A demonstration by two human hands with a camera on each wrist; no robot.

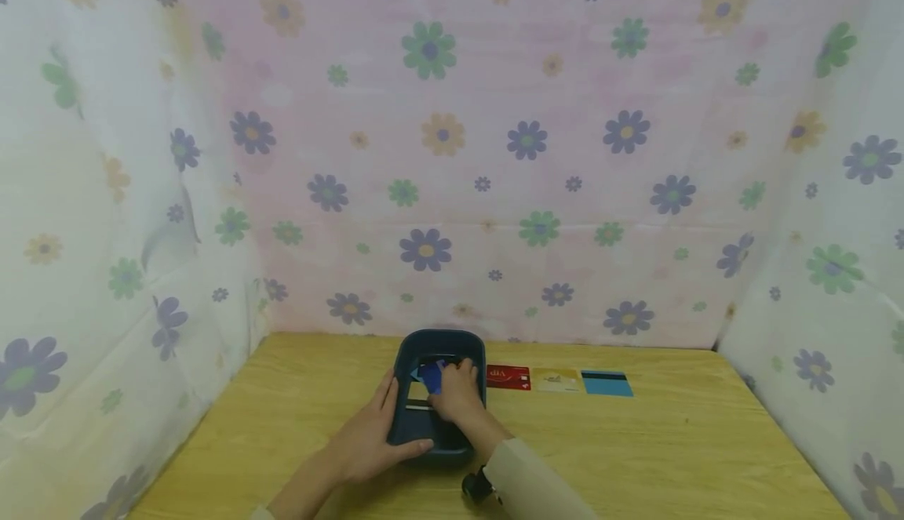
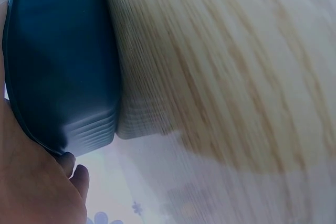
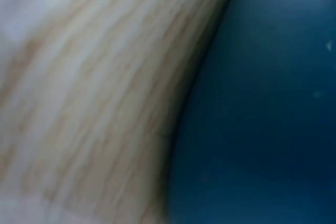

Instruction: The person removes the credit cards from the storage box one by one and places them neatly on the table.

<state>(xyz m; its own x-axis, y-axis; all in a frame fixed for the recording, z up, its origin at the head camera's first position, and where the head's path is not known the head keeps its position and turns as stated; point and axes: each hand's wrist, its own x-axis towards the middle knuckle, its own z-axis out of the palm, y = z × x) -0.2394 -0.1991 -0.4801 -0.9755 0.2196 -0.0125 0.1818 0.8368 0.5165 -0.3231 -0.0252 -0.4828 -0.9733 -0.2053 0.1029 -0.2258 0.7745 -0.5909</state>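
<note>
Right grip (image 1: 461, 394) is down inside the dark teal, round-cornered plastic box (image 1: 441, 341), pinching a deep-blue flat card (image 1: 431, 379) by the look of it; a pale card with a dark stripe (image 1: 417, 394) lies just beside it on the box floor; left grip (image 1: 363, 435) is spread wide, fingers straight along the left wall, thumb at the near rim; a red VIP card (image 1: 508, 377), pale gold card (image 1: 556, 380) and light-blue striped card (image 1: 608, 384) sit in a row on the wood-grain counter (image 1: 692, 426); I'd brace the box lightly, pinch one card by its edges, and check nothing clings underneath
</note>
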